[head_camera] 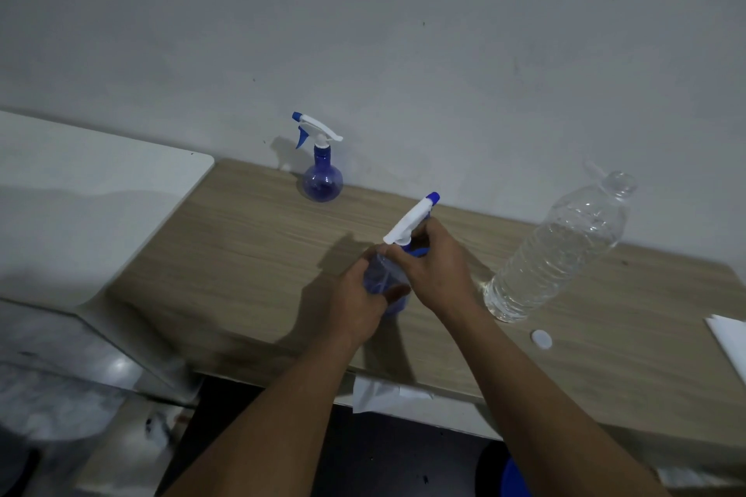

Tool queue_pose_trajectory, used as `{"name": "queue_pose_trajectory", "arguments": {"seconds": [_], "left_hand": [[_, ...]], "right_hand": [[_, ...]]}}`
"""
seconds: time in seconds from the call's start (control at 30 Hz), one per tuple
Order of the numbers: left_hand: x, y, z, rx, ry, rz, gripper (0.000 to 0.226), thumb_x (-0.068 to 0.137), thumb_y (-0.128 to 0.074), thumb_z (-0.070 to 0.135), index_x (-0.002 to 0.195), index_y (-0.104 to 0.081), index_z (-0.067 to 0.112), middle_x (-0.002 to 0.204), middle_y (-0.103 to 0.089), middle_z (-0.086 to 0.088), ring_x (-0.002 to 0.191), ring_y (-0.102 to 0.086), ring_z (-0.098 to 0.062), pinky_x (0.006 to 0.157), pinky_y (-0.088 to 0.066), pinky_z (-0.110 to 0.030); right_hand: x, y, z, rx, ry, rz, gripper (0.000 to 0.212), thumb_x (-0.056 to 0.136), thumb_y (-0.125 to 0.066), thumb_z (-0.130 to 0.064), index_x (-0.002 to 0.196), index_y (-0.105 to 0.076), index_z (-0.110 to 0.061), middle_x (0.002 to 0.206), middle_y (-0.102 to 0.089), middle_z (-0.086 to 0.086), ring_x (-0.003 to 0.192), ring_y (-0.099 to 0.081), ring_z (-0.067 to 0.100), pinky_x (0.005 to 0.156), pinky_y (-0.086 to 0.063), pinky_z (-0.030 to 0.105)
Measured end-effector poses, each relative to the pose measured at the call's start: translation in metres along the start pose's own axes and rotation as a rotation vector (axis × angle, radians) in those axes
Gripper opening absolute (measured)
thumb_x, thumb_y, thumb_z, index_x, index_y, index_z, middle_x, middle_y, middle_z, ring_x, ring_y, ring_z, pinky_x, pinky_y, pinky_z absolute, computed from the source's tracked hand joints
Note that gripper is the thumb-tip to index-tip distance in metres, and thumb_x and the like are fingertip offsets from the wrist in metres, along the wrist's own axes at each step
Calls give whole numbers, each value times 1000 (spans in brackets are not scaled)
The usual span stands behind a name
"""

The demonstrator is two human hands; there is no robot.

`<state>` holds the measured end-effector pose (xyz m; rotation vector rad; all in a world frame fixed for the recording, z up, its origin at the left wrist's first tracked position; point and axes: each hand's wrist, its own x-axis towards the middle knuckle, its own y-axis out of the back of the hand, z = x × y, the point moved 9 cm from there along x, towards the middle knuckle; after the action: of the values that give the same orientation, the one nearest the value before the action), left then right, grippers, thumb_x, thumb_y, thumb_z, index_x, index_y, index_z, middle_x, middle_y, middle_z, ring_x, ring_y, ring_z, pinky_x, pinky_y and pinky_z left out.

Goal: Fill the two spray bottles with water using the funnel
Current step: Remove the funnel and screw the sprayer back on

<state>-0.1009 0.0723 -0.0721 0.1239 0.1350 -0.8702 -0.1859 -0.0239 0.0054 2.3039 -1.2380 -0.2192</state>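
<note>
A blue spray bottle (385,278) with a white trigger head (411,220) stands on the wooden table (242,254) in the middle. My left hand (363,303) wraps its round body. My right hand (436,262) grips the neck just under the trigger head. A second blue spray bottle (322,182) with its head on stands upright at the back by the wall. A large clear water bottle (557,254), uncapped and mostly full, stands to the right of my hands. Its white cap (541,339) lies on the table in front of it. No funnel is visible.
A white cabinet top (89,206) adjoins the table on the left. White paper (730,339) lies at the table's right edge, and a crumpled white sheet (383,391) hangs below the front edge. A grey wall runs directly behind the table.
</note>
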Motion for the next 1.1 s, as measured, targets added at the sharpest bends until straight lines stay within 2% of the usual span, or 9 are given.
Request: {"name": "queue_pose_trajectory", "arguments": {"seconds": [0.13,0.23,0.33,0.4,0.5,0.63,0.8,0.93,1.1], "left_hand": [[1,-1,3,-79,18,-18,44,90,-65,1,125,-56,26,99,-57,22,78,-61,13,59,-48,-5],[1,0,7,-10,-12,-16,52,87,-70,3,131,-55,26,103,-58,20,86,-56,8,65,-48,-3],[0,2,5,-8,-13,-7,48,83,-74,4,114,-55,36,98,-58,25,89,-57,9,65,-48,-4],[1,0,5,-59,6,-4,49,85,-72,1,108,-55,40,104,-64,19,98,-61,1,64,-48,-5],[3,-1,4,-59,12,-2,49,87,-70,1,116,-56,39,107,-64,15,96,-62,-1,63,-48,-5],[1,1,4,-5,4,8,54,84,-73,3,127,-56,30,104,-59,19,95,-60,0,63,-50,-8],[0,-1,2,-77,30,1,49,88,-67,-4,126,-57,25,115,-63,4,84,-62,4,60,-48,-4],[-1,0,4,33,-1,0,50,85,-73,7,128,-56,25,106,-60,11,86,-57,2,60,-50,-10],[1,0,2,-31,-11,5,44,89,-68,3,125,-59,26,106,-63,8,86,-60,1,58,-47,-4]], "right_hand": [[-2,-2,-5,-41,109,-6,15,88,-73,-27,99,-65,-20,89,-69,-6,82,-65,10,71,-53,27],[2,-1,-2,-70,43,2,21,85,-75,-31,97,-59,-24,88,-66,-13,81,-63,3,69,-51,25],[4,-1,-3,-67,20,-4,29,81,-79,-34,97,-58,-22,88,-66,-11,79,-63,2,66,-49,23],[1,-1,-8,-92,95,-18,19,86,-73,-30,99,-63,-21,87,-68,-8,79,-64,8,68,-53,28],[3,0,-8,-145,115,-21,12,90,-69,-26,98,-63,-21,86,-67,-9,78,-63,7,69,-52,31],[3,-1,-3,-131,29,-36,32,81,-78,-40,100,-57,-24,87,-65,-14,77,-61,0,65,-48,21],[0,0,-11,-181,145,-35,10,92,-68,-28,96,-62,-22,83,-66,-10,74,-60,4,64,-46,25],[2,-1,1,-94,-3,-37,35,80,-80,-41,99,-54,-27,88,-64,-17,80,-61,-2,63,-45,18],[-1,-1,-6,-144,131,-7,8,89,-69,-25,94,-65,-20,83,-68,-6,76,-63,11,70,-55,38]]}}
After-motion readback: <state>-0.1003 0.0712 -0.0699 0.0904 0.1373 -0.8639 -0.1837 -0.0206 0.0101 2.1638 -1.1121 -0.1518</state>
